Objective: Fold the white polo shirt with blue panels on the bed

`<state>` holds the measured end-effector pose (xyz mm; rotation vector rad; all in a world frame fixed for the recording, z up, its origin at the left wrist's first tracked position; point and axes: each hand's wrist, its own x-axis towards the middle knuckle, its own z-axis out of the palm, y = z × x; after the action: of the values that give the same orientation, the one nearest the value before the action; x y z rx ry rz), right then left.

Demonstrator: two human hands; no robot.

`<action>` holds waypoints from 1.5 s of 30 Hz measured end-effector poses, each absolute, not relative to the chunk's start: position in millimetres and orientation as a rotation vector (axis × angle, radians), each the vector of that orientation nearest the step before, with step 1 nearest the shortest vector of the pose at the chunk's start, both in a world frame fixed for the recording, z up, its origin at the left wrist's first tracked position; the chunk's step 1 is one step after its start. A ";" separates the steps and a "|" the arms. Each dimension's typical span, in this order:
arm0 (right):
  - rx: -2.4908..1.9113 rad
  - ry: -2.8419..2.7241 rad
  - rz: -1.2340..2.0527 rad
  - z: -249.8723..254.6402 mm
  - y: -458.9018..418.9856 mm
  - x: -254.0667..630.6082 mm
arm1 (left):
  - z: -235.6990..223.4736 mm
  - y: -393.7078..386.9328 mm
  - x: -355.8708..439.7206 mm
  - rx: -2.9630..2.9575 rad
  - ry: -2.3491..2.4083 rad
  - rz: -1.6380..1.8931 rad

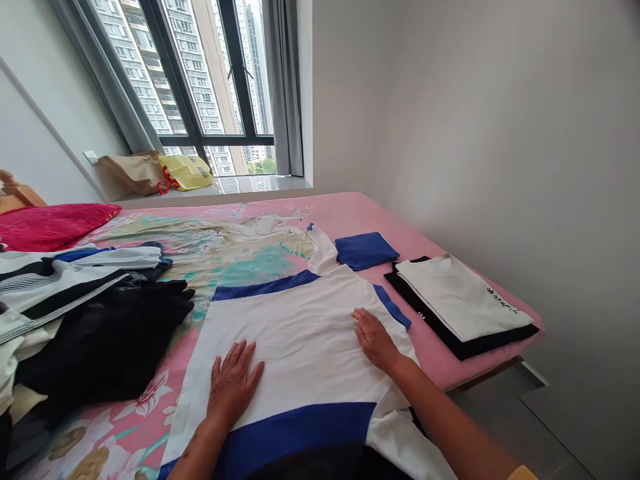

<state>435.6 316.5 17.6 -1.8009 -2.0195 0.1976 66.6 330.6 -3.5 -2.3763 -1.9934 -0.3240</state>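
Observation:
A white shirt with blue bands [300,333] lies spread flat on the pink flowered bed [350,213]. My left hand [233,380] rests palm down on the shirt's lower middle, fingers stretched out. My right hand [373,337] lies flat on the shirt near its right edge, fingers spread. Neither hand holds anything.
A folded blue cloth [365,250] and a folded white shirt [463,297] on a black one [470,347] lie at the bed's right. A heap of black, white and striped clothes [75,313] fills the left. A red cushion [50,223] and bags on the windowsill [160,172] sit behind.

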 end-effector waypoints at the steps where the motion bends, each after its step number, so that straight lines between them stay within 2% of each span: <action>1: -1.862 -2.096 0.226 14.1 325.9 435.2 | -3.5 329.8 65.9 -2.387 -1.990 -0.310; 5: -2.157 -2.192 0.241 3.5 350.2 456.9 | -2.6 327.5 60.4 -2.420 -1.985 -0.270; 9: -2.272 -2.079 0.228 14.8 356.7 454.6 | 13.1 333.2 77.0 -2.356 -2.129 -0.223; 12: -2.101 -2.104 0.099 26.4 358.6 418.4 | 32.0 342.9 121.3 -2.368 -2.212 -0.214; 16: -1.708 -2.350 0.148 18.5 362.0 390.1 | 36.7 356.6 168.3 -2.778 -1.822 -0.257; 19: -1.785 -2.334 0.267 8.1 369.3 412.5 | 24.6 370.7 146.6 -2.857 -1.802 -0.142; 24: -1.896 -2.256 0.315 21.6 398.9 429.3 | 18.0 404.4 84.8 -2.397 -2.276 -0.018; 29: -1.646 -2.471 0.312 9.0 445.3 409.3 | 16.7 448.4 64.6 -2.666 -2.003 0.038; 33: -1.975 -2.297 0.190 -20.9 483.9 442.5 | 1.3 487.9 9.4 -2.335 -2.284 0.029; 36: -2.049 -2.242 0.081 -33.2 498.8 463.7 | -9.3 505.3 -19.7 -2.208 -2.308 -0.030; 41: -2.088 -2.200 0.023 -37.1 505.1 464.4 | -8.2 510.9 -16.9 -2.183 -2.332 -0.049; 45: -2.216 -2.165 0.259 -14.0 507.2 440.3 | 15.1 503.7 11.3 -2.099 -2.503 0.094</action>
<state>440.3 507.2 -14.0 -2.2163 -2.1652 0.2590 11.3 503.7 15.1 -2.0992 -2.5031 0.0942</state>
